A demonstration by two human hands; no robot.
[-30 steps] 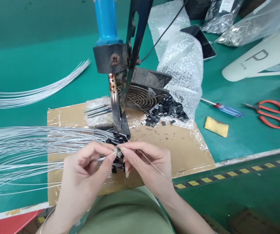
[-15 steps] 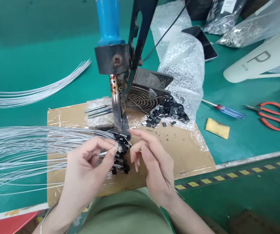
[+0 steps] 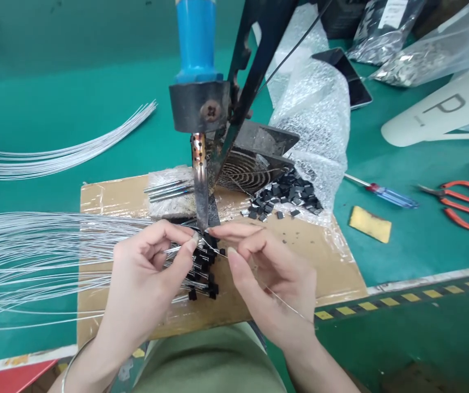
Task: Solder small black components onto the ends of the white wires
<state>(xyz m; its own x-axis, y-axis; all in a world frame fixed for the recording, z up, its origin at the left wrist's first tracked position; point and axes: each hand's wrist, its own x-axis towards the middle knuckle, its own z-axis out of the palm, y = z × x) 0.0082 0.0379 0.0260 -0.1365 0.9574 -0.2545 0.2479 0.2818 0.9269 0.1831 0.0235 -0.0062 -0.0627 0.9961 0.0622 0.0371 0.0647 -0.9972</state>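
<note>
My left hand (image 3: 148, 273) pinches the end of a thin white wire between thumb and forefinger, just below the tip of the blue-handled soldering iron (image 3: 200, 185). The fingertips cover most of what they hold. Opposite it, my right hand (image 3: 273, 278) has its forefinger stretched to the iron's tip, with the thumb lower and apart. A strand of solder wire (image 3: 286, 304) runs from near the tip past the thumb and across the palm. Below the tip lie black pieces (image 3: 209, 256) joined to the ends of a spread of white wires (image 3: 115, 232).
Loose black pieces (image 3: 287, 194) are heaped beside a black fan (image 3: 246, 169) on the cardboard (image 3: 316, 240). To the right lie a screwdriver (image 3: 394, 196), yellow sponge (image 3: 370, 224) and red-handled cutters (image 3: 467, 204). Another wire bundle (image 3: 95, 155) rests at left. A metal bracket (image 3: 251, 71) holds the iron.
My right hand's forefinger has come in to the iron's tip and its thumb has moved slightly left. The left hand keeps its pinch. The whole view has shifted a little.
</note>
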